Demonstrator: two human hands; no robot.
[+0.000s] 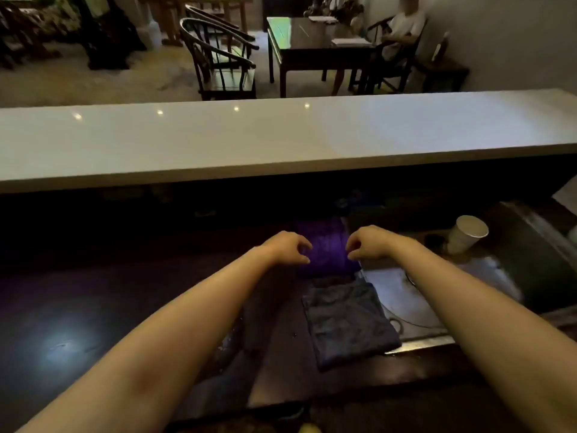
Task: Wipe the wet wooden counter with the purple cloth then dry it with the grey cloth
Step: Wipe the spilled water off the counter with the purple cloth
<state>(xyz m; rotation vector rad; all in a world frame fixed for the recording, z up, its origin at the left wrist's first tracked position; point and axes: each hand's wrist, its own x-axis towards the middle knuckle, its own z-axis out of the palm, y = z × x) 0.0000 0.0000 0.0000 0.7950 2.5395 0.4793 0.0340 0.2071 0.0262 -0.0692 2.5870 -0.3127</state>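
Reaching stage, ahead of any wiping. Both bare forearms stretched out over the dark, glossy wooden counter (93, 307), with the left hand (288, 247) and the right hand (368, 243) hovering at either side of the folded purple cloth (324, 245) lying at the back of the counter, under the overhang of the long pale upper bar top (281, 135). Fingers of each hand curled inward, thumb and forefinger drawn near each other but apart, nothing pinched; impossible to tell whether the fingertips touch the fabric or hang just above it. Nearer the body, just beside the purple one, the folded grey textured cloth (346, 320), partly overlapping the edge of a metal sink drainer (402, 295). A white paper cup (466, 234) tipped on its side further right, well apart from both cloths. Wet sheen and small droplets on the wood between the arms and to the left. Next, by judgement: closing on the two side edges of the purple cloth, lifting or spreading it, then sweeping across the wet patches; grey cloth best left alone until then. Dim light, so careful aim needed at the cloth's edges.
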